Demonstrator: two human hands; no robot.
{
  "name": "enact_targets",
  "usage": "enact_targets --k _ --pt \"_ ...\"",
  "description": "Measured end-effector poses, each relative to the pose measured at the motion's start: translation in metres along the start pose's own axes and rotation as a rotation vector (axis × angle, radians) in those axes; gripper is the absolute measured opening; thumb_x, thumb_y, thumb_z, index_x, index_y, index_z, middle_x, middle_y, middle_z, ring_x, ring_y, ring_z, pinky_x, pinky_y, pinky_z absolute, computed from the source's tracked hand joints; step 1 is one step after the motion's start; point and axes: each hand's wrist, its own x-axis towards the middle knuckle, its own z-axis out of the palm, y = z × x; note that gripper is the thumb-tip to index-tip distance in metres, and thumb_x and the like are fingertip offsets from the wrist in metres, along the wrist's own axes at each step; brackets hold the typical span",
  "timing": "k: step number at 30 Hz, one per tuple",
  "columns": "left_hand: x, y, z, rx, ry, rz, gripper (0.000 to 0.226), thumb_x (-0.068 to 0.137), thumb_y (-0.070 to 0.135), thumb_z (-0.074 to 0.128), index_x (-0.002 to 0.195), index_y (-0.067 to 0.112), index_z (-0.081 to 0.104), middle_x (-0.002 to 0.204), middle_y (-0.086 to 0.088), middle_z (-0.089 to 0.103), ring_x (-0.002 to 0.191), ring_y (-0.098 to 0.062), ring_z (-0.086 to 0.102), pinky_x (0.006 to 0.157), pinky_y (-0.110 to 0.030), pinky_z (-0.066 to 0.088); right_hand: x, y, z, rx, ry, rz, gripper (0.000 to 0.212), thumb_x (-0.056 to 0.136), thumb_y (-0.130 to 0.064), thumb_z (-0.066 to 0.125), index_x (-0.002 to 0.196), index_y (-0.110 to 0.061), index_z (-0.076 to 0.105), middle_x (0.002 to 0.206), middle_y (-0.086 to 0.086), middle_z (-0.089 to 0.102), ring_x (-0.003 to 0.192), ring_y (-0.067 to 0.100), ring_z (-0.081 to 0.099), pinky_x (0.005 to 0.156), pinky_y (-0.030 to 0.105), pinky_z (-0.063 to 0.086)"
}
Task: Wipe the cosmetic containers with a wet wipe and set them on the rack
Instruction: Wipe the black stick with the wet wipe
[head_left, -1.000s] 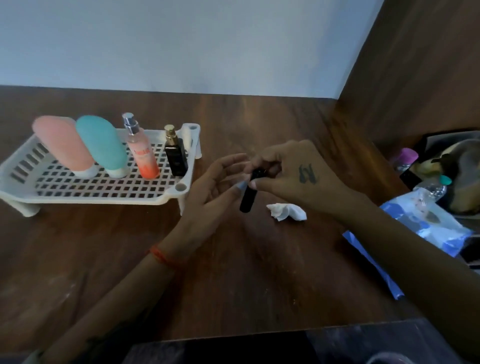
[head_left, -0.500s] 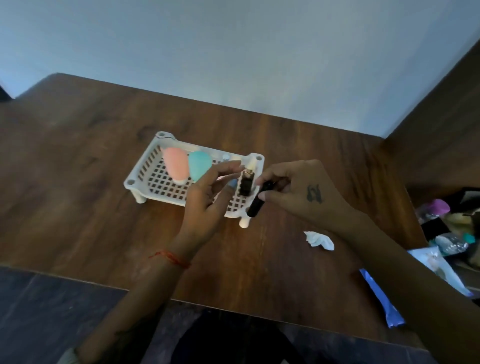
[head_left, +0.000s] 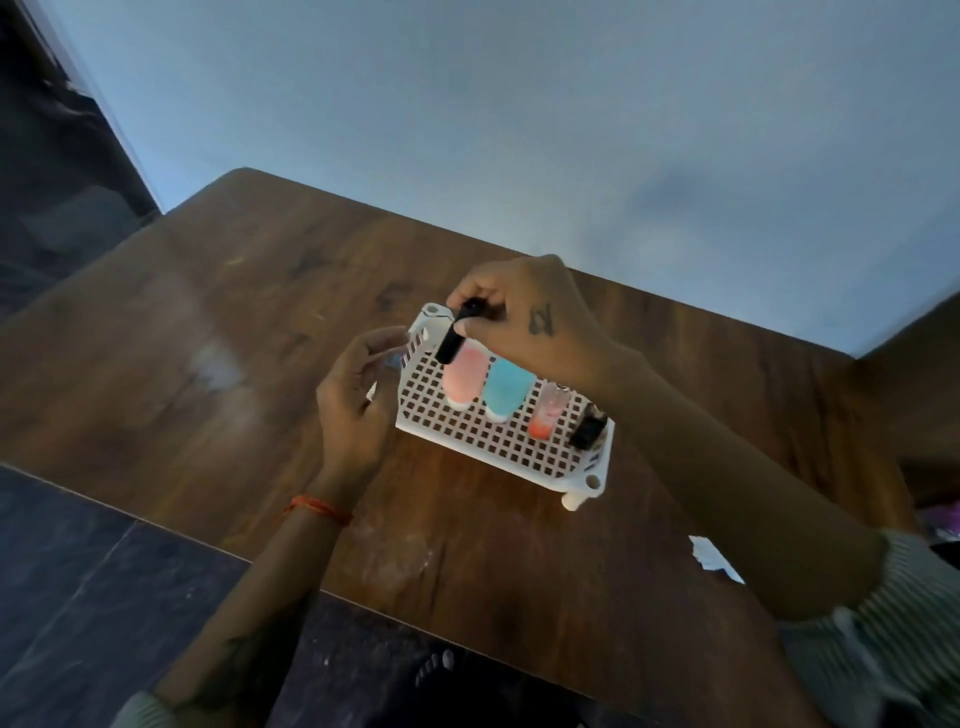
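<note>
My right hand (head_left: 524, 317) pinches a slim black tube (head_left: 453, 336) by its upper end and holds it upright over the far left corner of the white lattice rack (head_left: 498, 441). On the rack stand a pink bottle (head_left: 463, 382), a teal bottle (head_left: 506, 389), a clear spray bottle with orange liquid (head_left: 546, 413) and a small black bottle (head_left: 588, 431). My left hand (head_left: 358, 395) hovers just left of the rack with fingers loosely curled and holds nothing.
A crumpled white wipe (head_left: 714, 558) lies on the wooden table (head_left: 208, 332) to the right of the rack. A pale wall runs behind the table. The table's near edge drops to a dark tiled floor (head_left: 78, 582).
My right hand carried the black tube from in front of the rack's right end to above its far left corner. My left hand drew away to the rack's left side. My head view shifted.
</note>
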Motion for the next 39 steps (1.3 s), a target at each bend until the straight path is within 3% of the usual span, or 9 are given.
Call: enact_targets --k 2,5,9,16,19,22,27,33,39 --pt "0.004 -0.008 -0.004 0.032 0.012 -0.035 0.035 0.078 0.001 0.045 0.109 0.009 0.060 0.107 0.006 0.063 0.099 0.000 0.060 0.086 -0.015 0.049 0.018 0.003 0.015 -0.016 -0.011 0.007 0.016 0.080 -0.014 0.070 0.095 -0.011 0.073 0.091 0.001 0.073 0.076 0.007 0.065 0.070 0.015 0.050" --pt "0.010 -0.023 -0.008 0.080 0.020 -0.104 0.036 0.079 0.005 0.045 0.112 0.007 0.060 0.112 -0.002 0.063 0.101 -0.005 0.059 0.085 -0.009 0.047 0.034 0.011 0.037 -0.029 -0.046 0.023 0.016 0.077 -0.010 0.071 0.093 -0.009 0.073 0.090 0.004 0.073 0.076 0.009 0.065 0.073 0.017 0.049" --pt "0.016 -0.038 -0.007 0.123 0.016 -0.169 0.034 0.085 -0.006 0.049 0.113 0.008 0.061 0.115 -0.001 0.063 0.103 -0.004 0.058 0.079 -0.003 0.044 0.041 0.023 0.063 -0.056 -0.145 0.049 0.017 0.079 -0.008 0.070 0.096 -0.007 0.072 0.094 0.007 0.072 0.081 0.015 0.068 0.077 0.022 0.052" --pt "0.022 -0.048 -0.007 0.148 -0.004 -0.231 0.039 0.082 -0.013 0.046 0.112 0.007 0.061 0.111 0.005 0.060 0.106 -0.011 0.057 0.087 -0.021 0.048 0.043 0.030 0.082 -0.113 -0.257 0.110 0.023 0.084 -0.015 0.068 0.105 -0.008 0.069 0.106 0.008 0.070 0.091 0.017 0.068 0.073 0.011 0.042" --pt "0.024 -0.051 -0.007 0.151 -0.023 -0.255 0.039 0.082 -0.013 0.046 0.113 0.006 0.060 0.111 0.004 0.059 0.104 -0.012 0.057 0.086 -0.026 0.048 0.044 0.034 0.089 -0.125 -0.274 0.122 0.025 0.083 -0.016 0.068 0.107 -0.009 0.069 0.108 0.007 0.070 0.093 0.018 0.068 0.080 0.016 0.045" --pt "0.024 -0.055 -0.007 0.155 -0.038 -0.274 0.037 0.085 -0.010 0.045 0.114 0.007 0.060 0.112 0.004 0.059 0.103 -0.011 0.057 0.084 -0.024 0.048 0.044 0.037 0.095 -0.120 -0.283 0.130 0.026 0.083 -0.016 0.069 0.108 -0.009 0.069 0.108 0.008 0.070 0.093 0.019 0.068 0.086 0.024 0.049" --pt "0.024 -0.059 -0.009 0.161 -0.041 -0.305 0.037 0.086 -0.009 0.046 0.115 0.008 0.060 0.114 0.002 0.060 0.102 -0.007 0.056 0.080 -0.017 0.046 0.043 0.040 0.100 -0.113 -0.309 0.155 0.026 0.083 -0.016 0.068 0.109 -0.010 0.068 0.110 0.008 0.069 0.094 0.020 0.068 0.088 0.027 0.050" --pt "0.024 -0.060 -0.009 0.159 -0.049 -0.315 0.036 0.087 -0.008 0.045 0.115 0.007 0.059 0.113 0.003 0.059 0.106 -0.012 0.057 0.089 -0.039 0.053 0.043 0.040 0.101 -0.125 -0.341 0.153 0.028 0.084 -0.016 0.067 0.111 -0.011 0.067 0.112 0.008 0.068 0.096 0.020 0.068 0.091 0.030 0.050" --pt "0.025 -0.056 -0.009 0.171 -0.045 -0.313 0.035 0.087 -0.007 0.046 0.116 0.006 0.060 0.115 0.001 0.061 0.104 -0.010 0.057 0.089 -0.039 0.053 0.044 0.039 0.097 -0.150 -0.355 0.131 0.030 0.085 -0.018 0.066 0.114 -0.012 0.065 0.114 0.007 0.067 0.098 0.019 0.067 0.091 0.027 0.048"
